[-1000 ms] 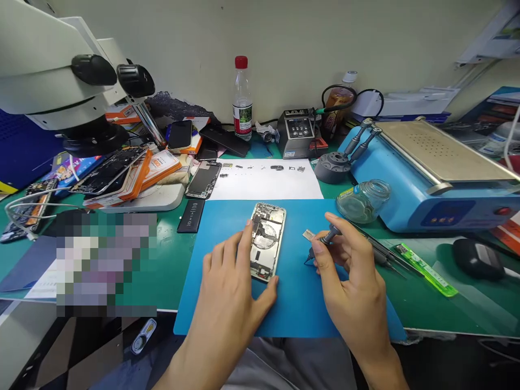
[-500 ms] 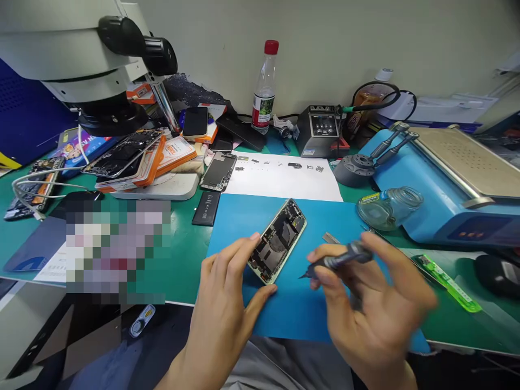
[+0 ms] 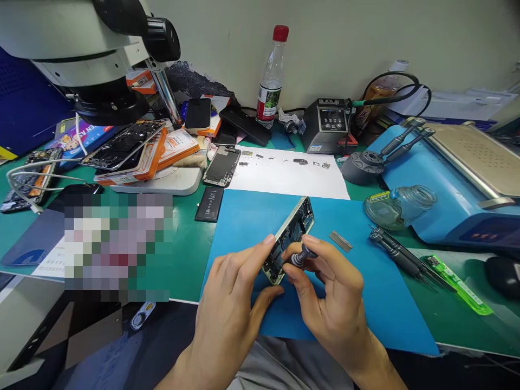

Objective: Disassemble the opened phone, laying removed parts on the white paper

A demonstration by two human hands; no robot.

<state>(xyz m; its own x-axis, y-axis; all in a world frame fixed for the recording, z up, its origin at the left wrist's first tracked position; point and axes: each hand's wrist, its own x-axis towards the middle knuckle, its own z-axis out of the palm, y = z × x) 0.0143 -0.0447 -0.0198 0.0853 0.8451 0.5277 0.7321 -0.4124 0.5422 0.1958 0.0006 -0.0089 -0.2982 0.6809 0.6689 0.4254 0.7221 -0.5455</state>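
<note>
An opened phone body (image 3: 296, 227) with its insides showing lies tilted on its edge over the blue mat (image 3: 365, 292). My left hand (image 3: 231, 309) pinches its near end between thumb and fingers. My right hand (image 3: 329, 303) grips a small dark screwdriver (image 3: 301, 256), its tip pressed into the phone's near end. A small metal plate (image 3: 340, 240) lies on the mat just right of the phone.
A white sheet (image 3: 284, 176) with several tiny parts lies behind the mat, a loose screen (image 3: 221, 166) and battery (image 3: 209, 203) to its left. More screwdrivers (image 3: 402, 259) and a glass jar (image 3: 400, 206) sit right. A microscope (image 3: 81, 49), bottle (image 3: 271, 81), soldering station (image 3: 330, 125) and blue heating machine (image 3: 450, 179) ring the desk.
The phone has been tipped up on its edge and turned by my left hand. My right hand swung left and brought the screwdriver onto the phone's near end.
</note>
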